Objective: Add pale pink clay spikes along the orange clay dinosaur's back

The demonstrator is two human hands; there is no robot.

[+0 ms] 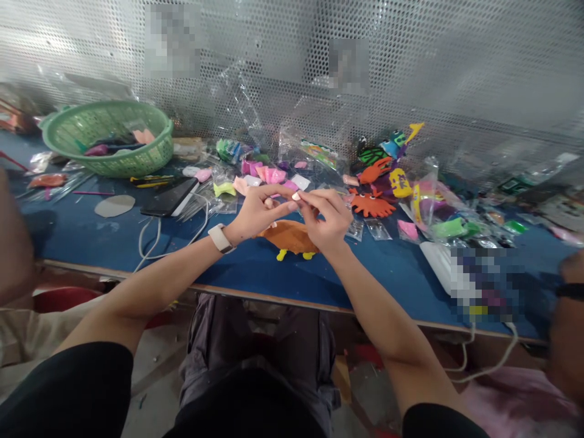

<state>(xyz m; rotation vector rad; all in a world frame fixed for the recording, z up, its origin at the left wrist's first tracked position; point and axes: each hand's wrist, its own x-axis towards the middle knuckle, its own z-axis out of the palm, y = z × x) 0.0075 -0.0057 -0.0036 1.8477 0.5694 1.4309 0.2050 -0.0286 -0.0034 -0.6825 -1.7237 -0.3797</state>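
Note:
My left hand (260, 210), with a pale watch band at the wrist, meets my right hand (326, 214) above the blue table. Between their fingertips is a small white piece of clay (296, 196), pinched by both hands. The left hand's other fingers curl inward, and whatever its palm may hold I cannot make out. Just below the hands lies a brown clay figure (292, 236) with two yellow feet, partly covered by them. An orange clay crab (371, 204) lies to the right of my right hand.
A green basket (109, 159) holding odds and ends stands back left. Near it are a dark phone (166, 198) and a white cable. Packets of coloured clay (274, 174) line the back, by a perforated metal wall. A white device (440, 267) lies right. Other people's arms show at both sides.

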